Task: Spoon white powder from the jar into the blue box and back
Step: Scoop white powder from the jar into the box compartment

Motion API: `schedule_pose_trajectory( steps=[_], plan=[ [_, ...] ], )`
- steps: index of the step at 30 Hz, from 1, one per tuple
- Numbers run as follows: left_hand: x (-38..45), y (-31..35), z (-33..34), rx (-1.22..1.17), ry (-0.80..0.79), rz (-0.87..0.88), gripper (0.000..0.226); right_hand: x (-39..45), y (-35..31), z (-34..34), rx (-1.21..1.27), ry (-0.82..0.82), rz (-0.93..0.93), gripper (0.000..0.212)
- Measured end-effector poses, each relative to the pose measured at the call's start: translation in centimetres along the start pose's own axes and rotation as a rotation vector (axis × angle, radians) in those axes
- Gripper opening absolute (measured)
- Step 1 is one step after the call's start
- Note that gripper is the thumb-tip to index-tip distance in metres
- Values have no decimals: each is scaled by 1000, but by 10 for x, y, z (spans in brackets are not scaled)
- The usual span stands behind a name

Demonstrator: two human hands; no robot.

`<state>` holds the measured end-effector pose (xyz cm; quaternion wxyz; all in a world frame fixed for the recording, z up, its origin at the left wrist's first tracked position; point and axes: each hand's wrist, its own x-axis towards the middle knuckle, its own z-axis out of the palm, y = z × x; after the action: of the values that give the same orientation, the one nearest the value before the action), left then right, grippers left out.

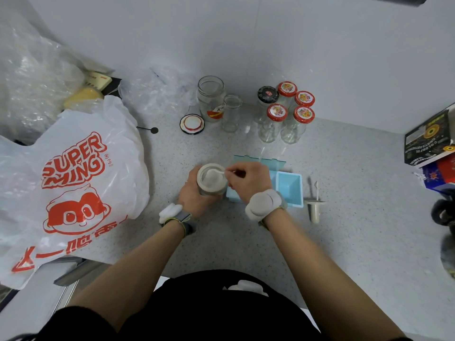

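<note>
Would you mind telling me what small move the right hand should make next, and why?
Probably lift the spoon out and carry it right, over the blue box. The right hand pinches its handle with the bowl inside the jar on the white powder, the left hand grips the jar, and the box's visible compartment looks empty.

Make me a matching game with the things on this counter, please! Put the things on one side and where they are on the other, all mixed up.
Things:
1. spoon
2. jar
3. blue box
4. shopping bag

Places:
A. lying far over on the left of the counter
B. held in the left hand
C. sitting open on the counter just past the right hand
D. pinched by the right hand, its bowl over the jar's mouth

Pairs: 1-D, 2-B, 3-C, 4-A
</note>
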<state>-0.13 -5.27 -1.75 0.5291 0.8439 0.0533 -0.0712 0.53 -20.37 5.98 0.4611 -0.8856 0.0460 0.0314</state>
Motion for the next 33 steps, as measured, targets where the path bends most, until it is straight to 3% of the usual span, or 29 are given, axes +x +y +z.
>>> schedule_pose_trajectory(
  steps=[3,9,12,18,21,26,29,31,33],
  plan=[
    [-1,0,1,5,3,8,73,-2,5,4,-61,-52,-45,13],
    [3,-6,1,34,3,4,76,3,14,-18,62,126,114,9],
    [1,-5,1,18,-5,-7,82,5,32,-30,-72,177,110,15],
    [1,-5,0,16,-13,-6,84,8,64,-18,-391,-17,-47,16],
    [1,-5,0,15,-10,-1,83,11,67,-11,-456,-109,-12,20],
    [1,-5,1,26,0,13,81,1,65,-5,-187,23,200,20],
    [2,-7,2,26,-2,14,83,-6,65,-6,212,145,428,24],
    [3,-7,2,25,-2,8,84,-7,61,-9,488,194,548,16],
    [4,-8,3,30,-3,6,84,-7,58,-12,617,208,604,10]
  ],
)
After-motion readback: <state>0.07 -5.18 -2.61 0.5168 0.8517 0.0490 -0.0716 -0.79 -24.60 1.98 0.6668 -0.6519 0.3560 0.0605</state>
